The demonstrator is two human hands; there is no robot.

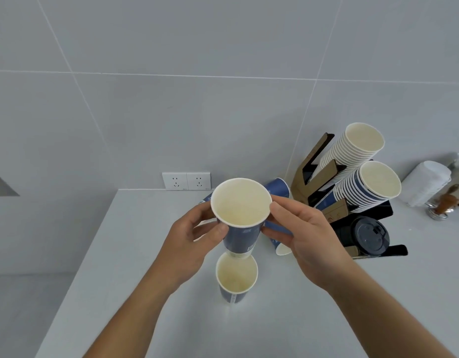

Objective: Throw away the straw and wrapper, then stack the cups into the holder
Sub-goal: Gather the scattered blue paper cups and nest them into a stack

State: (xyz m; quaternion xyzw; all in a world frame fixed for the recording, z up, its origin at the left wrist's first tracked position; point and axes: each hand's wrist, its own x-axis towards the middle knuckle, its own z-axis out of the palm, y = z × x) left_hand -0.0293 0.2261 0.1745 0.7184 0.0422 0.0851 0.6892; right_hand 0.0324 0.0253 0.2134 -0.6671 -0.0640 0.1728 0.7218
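Observation:
I hold a blue paper cup [240, 220] with a cream inside upright above the counter. My left hand [195, 241] grips its left side and my right hand [300, 236] pinches its right rim and wall. Directly below it a second blue cup [236, 279] stands upright on the counter. Behind my right hand more blue cups [277, 189] lie tipped over, one with its mouth [284, 250] facing me. The cup holder [308, 177], cardboard and black, stands at the right with two slanted stacks of cups [373, 187]. No straw or wrapper is visible.
A stack of black lids [368, 236] sits in the holder's lowest slot. A white roll [427, 184] and a small metal stand with a brown item [443, 202] are at the far right. Wall sockets [186, 180] sit behind the counter; its left edge [76, 267] drops off.

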